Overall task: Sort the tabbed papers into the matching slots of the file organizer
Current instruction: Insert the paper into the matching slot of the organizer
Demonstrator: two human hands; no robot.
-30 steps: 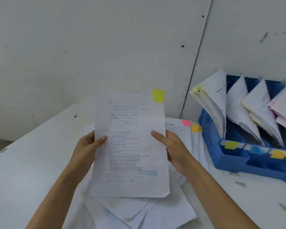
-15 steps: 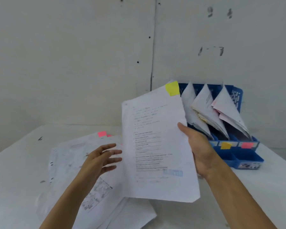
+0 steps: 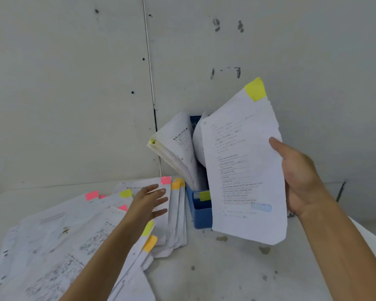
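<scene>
Your right hand (image 3: 302, 179) grips the sheet (image 3: 243, 170) by its right edge, thumb across the printed face, fingers hidden behind the paper: a firm pinch. The sheet is up in the air and tilted, its top leaning right, with the yellow tab (image 3: 256, 89) at its top right corner showing against the wall (image 3: 74, 83). It hangs in front of the blue file organizer (image 3: 201, 218) and covers most of it. Only the organizer's left end shows, on the far side of the table (image 3: 204, 274), up against the wall.

In that left slot a batch of filed papers (image 3: 178, 148) stands fanned and leaning left, and a yellow label (image 3: 204, 195) sits on the slot's front, just left of the sheet.

Your left hand (image 3: 149, 203) is slack, fingers straight and spread, holding nothing, out over the loose pile (image 3: 63, 235) left of the organizer. Whether the fingertips touch the top page, I can't tell. The pile sprawls from the near left out to the organizer, its right edge just beside the blue wall. Tabs poke out of it: a pink tab (image 3: 166, 180) and an orange tab (image 3: 176, 185) at the far edge near the filed papers, more pink and yellow ones further left, and a yellow and an orange one by your left forearm. The table is white, flecked with dark spots at the near right.
</scene>
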